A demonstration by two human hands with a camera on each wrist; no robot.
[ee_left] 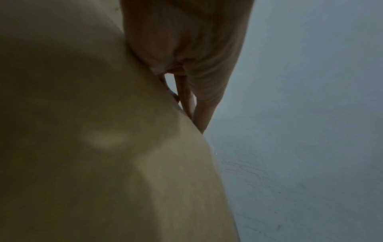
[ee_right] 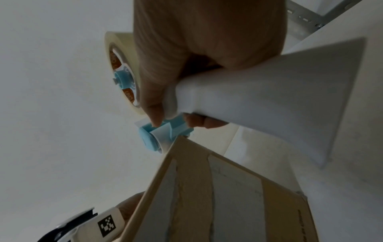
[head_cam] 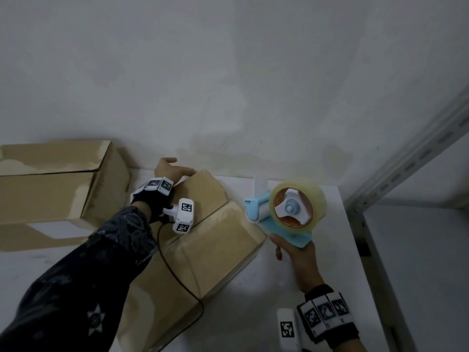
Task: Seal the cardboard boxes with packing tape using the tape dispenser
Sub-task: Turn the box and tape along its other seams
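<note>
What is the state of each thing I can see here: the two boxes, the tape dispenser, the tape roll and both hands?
Near cardboard box: flaps closed, standing on the white table.
Far cardboard box: lying on its side, apart from the hands.
Tape dispenser: lifted, its front at the near box's right edge.
Tape roll: mounted on the dispenser.
Left hand: fingers straight, resting on the near box's far end.
Right hand: gripping the dispenser handle.

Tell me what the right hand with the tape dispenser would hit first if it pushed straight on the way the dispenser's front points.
Probably the near cardboard box: the tape dispenser in the right hand points its front at the box's top right edge, almost touching. Depth is uncertain.
</note>
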